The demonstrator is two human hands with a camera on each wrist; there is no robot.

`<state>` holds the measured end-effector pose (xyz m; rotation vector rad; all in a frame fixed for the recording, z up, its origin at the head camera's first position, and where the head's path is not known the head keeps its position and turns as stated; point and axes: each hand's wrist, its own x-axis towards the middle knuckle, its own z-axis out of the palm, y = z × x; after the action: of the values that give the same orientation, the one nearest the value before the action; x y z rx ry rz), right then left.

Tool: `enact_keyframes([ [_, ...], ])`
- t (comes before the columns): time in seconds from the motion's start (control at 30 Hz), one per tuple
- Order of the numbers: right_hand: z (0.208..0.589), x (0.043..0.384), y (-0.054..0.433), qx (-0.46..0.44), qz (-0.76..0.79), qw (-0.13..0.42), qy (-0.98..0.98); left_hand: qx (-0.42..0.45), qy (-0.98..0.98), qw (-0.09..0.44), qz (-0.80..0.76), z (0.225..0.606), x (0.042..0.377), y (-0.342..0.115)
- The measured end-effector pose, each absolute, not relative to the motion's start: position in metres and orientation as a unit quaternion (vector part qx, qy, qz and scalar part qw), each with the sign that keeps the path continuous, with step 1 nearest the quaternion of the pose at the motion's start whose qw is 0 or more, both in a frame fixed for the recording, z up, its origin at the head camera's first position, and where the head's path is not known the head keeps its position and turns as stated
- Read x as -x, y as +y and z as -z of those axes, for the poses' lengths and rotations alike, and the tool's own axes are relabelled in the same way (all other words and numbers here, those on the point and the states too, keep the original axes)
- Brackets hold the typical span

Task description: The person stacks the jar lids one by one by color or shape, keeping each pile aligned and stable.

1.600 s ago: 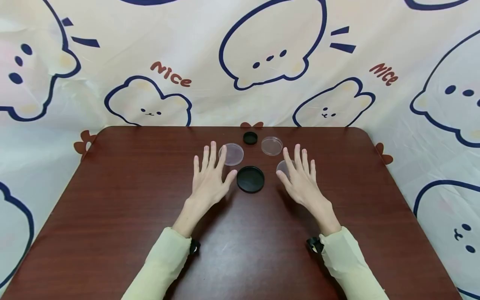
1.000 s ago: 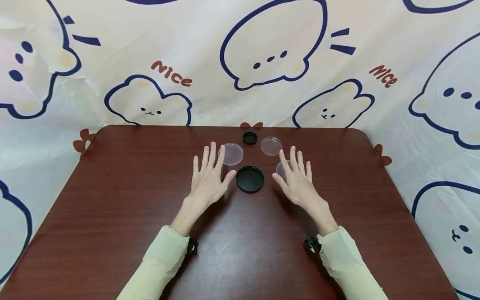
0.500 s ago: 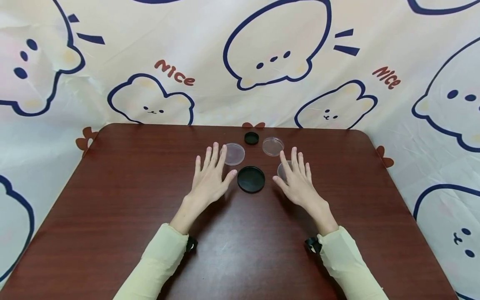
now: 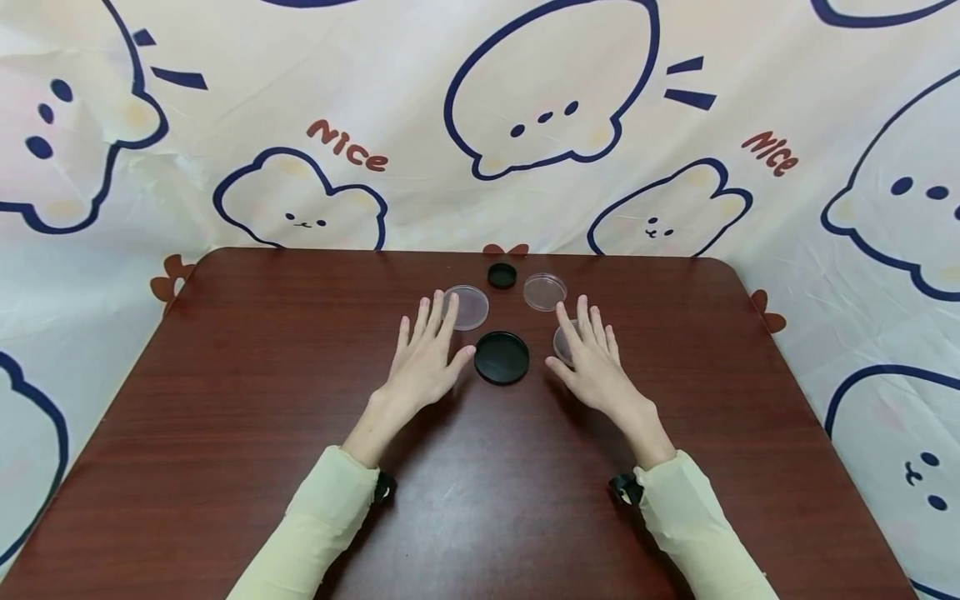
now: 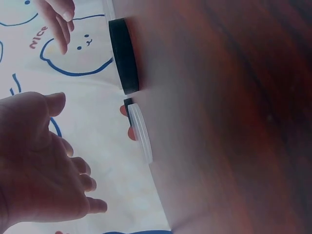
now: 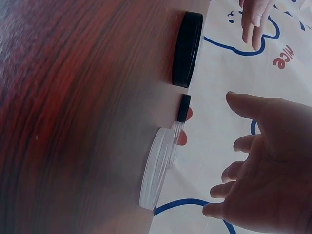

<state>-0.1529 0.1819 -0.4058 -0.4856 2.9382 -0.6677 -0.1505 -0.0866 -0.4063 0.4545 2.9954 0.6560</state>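
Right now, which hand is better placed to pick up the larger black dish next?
Probably the left hand: in the head view it appears close beside the larger black dish, while a wider gap separates the right hand.

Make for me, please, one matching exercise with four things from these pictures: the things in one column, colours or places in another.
1. large black dish
2. small black dish
3. table
4. left sleeve

A. pale yellow-green
B. nearest dish to the table's far edge
C. reddish brown
D. between left hand and right hand, head view

Pairs: 1-D, 2-B, 3-C, 4-A
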Motion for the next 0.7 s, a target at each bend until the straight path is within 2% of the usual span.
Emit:
enact_keyframes([
  [0.23, 0.407, 0.155, 0.189, 0.154, 0.236, 0.054, 0.958, -0.171, 0.955, 0.030, -0.242, 0.407, 0.151, -0.077],
  [0.53, 0.406, 0.152, 0.195, 0.151, 0.250, 0.058, 0.955, -0.214, 0.939, -0.002, -0.268, 0.409, 0.153, -0.061],
  [0.7, 0.406, 0.154, 0.199, 0.155, 0.247, 0.065, 0.954, -0.221, 0.938, -0.002, -0.267, 0.409, 0.154, -0.049],
])
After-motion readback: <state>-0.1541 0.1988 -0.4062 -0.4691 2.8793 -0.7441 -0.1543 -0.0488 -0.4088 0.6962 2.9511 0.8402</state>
